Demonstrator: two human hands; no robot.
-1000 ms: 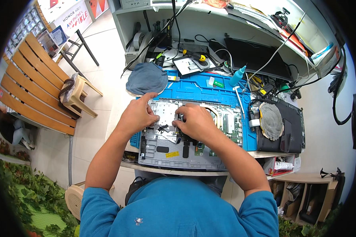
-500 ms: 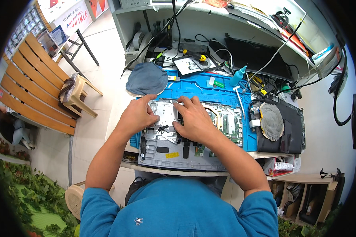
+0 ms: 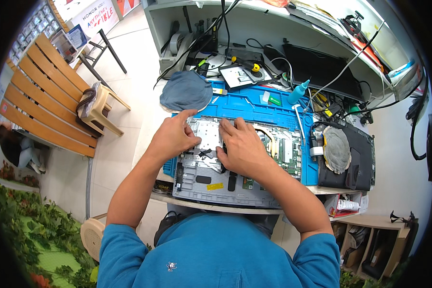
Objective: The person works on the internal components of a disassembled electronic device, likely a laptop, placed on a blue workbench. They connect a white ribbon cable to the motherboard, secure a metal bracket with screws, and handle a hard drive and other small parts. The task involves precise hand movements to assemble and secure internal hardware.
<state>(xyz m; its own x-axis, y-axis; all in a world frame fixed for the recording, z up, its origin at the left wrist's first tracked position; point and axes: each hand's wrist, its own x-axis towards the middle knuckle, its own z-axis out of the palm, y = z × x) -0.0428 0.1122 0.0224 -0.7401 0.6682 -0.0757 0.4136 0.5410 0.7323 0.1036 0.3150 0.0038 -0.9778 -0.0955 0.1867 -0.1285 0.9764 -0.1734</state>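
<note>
An opened laptop base point(image 3: 245, 194) lies in front of me, its green circuit board point(image 3: 285, 151) showing on the right. In its far left part is a silvery metal plate point(image 3: 209, 133) with small holes. My left hand point(image 3: 173, 137) has its thumb and fingers at the plate's left side, the thumb over its face. My right hand point(image 3: 245, 149) grips along the plate's right edge, thumb near and fingers far. Black tape point(image 3: 205, 153) sits just below the plate. My fingers partly hide the plate's edges.
A blue work mat point(image 3: 254, 106) lies under the laptop. Grey-blue cloth pads point(image 3: 186, 91) sit at the back left and on a black laptop point(image 3: 360, 158) at right. Behind stand a blue bottle point(image 3: 299, 91), a yellow-black tool point(image 3: 246, 64), a dark monitor point(image 3: 321, 69) and hanging cables.
The whole view has shifted slightly, so the bench sits further right in the picture. Both hands stay at the metal plate, with only small finger movement.
</note>
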